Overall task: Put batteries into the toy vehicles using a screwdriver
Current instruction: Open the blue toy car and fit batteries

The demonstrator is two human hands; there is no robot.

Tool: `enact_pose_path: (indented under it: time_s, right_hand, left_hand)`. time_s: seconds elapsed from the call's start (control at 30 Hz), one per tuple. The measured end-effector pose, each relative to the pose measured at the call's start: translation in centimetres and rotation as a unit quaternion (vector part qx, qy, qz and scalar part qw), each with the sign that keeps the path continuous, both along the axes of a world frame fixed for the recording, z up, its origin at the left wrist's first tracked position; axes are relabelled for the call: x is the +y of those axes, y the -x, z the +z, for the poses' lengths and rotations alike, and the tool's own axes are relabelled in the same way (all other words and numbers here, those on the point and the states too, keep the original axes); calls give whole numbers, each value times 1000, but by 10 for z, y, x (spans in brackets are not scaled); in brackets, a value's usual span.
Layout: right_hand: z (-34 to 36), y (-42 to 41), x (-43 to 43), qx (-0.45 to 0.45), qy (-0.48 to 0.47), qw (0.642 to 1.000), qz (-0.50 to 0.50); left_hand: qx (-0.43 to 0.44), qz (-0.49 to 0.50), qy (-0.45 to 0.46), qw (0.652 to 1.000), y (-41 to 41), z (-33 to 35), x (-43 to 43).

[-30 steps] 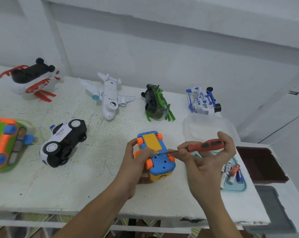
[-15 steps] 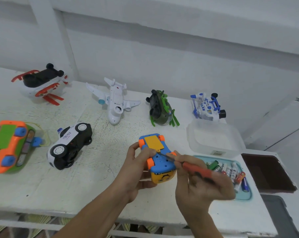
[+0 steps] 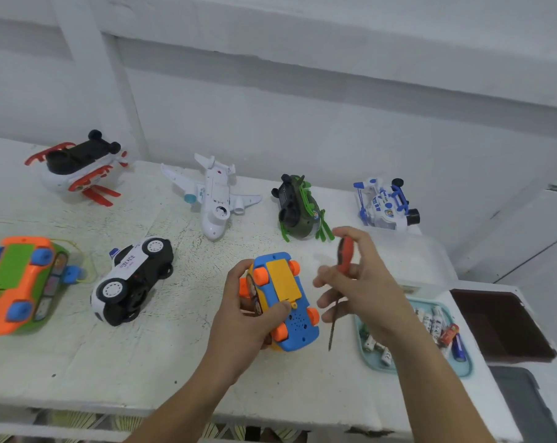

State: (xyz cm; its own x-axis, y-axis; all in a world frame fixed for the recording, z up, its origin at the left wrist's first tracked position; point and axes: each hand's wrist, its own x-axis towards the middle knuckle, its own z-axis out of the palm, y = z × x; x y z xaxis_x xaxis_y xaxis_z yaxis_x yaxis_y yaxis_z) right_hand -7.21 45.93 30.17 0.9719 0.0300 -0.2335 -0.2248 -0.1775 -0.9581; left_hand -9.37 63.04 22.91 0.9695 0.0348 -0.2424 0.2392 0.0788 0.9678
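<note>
My left hand [image 3: 243,318] grips a small blue toy car [image 3: 285,298] turned belly-up, its orange wheels and yellow battery cover facing me; my thumb lies on the cover's near edge. My right hand [image 3: 363,282] holds a screwdriver [image 3: 343,254] with a red handle, upright, tip pointing down just to the right of the car and not touching it. Loose batteries [image 3: 437,324] lie in a teal tray [image 3: 462,370] at the right, partly hidden behind my right wrist.
Other toys lie on the white table [image 3: 143,362]: an orange and green car [image 3: 18,282], a police car [image 3: 131,282], a white plane [image 3: 214,196], a green vehicle [image 3: 297,209], a blue-white one [image 3: 385,204], a red-white one [image 3: 79,167]. A clear box [image 3: 430,260] stands behind the tray.
My right hand has lifted the screwdriver off the car's underside and turned it upright, tip down. My left hand has tilted the car and moved its thumb onto the yellow cover.
</note>
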Motion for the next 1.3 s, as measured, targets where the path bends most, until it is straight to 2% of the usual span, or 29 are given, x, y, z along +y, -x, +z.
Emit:
enact_pose_path:
  time_s: [0.1,0.17,0.33,0.47,0.7,0.9,0.97,1.03,1.13,1.3]
  right_hand:
    - [-7,-1,11,-7,74,997,33]
    - [-14,-2,14,-9,81,996,31]
    - [-23,-2,18,8,58,998,23]
    - [-25,-9,11,66,20,997,39]
    - [-25,-15,-2,131,-33,989,58]
    - [-20,-13,-18,137,-52,988,46]
    - [-22,-13,-22,132,-18,991,30]
    - [-29,-13,-23,115,87,989,19]
    - [-43,-9,-14,90,235,968,15]
    - [-55,-3,1,50,295,954,2]
  left_hand:
    - [-32,7,-53,998,1,-3,2]
    - [-56,7,-82,995,3,-4,3]
    - [-90,-1,-126,988,5,-5,7]
    - [-100,-15,-149,984,6,-5,8]
    - [-102,-46,-149,982,4,-4,12]
    - [-93,-44,-148,984,0,-7,20]
    - [-94,-29,-141,985,-2,-7,24]
    - [-92,-20,-131,987,-2,-5,27]
    - [-86,-20,-112,990,-2,-4,29]
    - [-74,-43,-66,994,1,-2,28]
